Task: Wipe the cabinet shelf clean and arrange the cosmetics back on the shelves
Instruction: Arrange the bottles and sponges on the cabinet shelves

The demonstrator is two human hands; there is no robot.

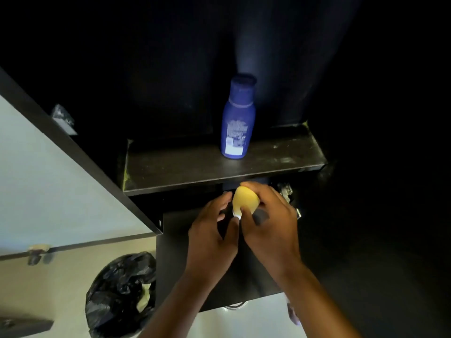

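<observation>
A blue lotion bottle [238, 118] stands upright on the dark cabinet shelf [183, 167], right of its middle. Just below the shelf's front edge, my right hand [268, 220] grips a small yellow cosmetic container [245, 198] with a white end pointing down. My left hand [212, 230] is beside it on the left with its fingers loosely extended toward the container; I cannot tell whether they touch it. The compartment under the shelf is dark and its contents are hidden.
The open cabinet door [61, 172] with a pale panel swings out at left. A bin lined with a black bag [122, 293] stands on the floor lower left. A metal hinge [286, 190] shows at the right, under the shelf.
</observation>
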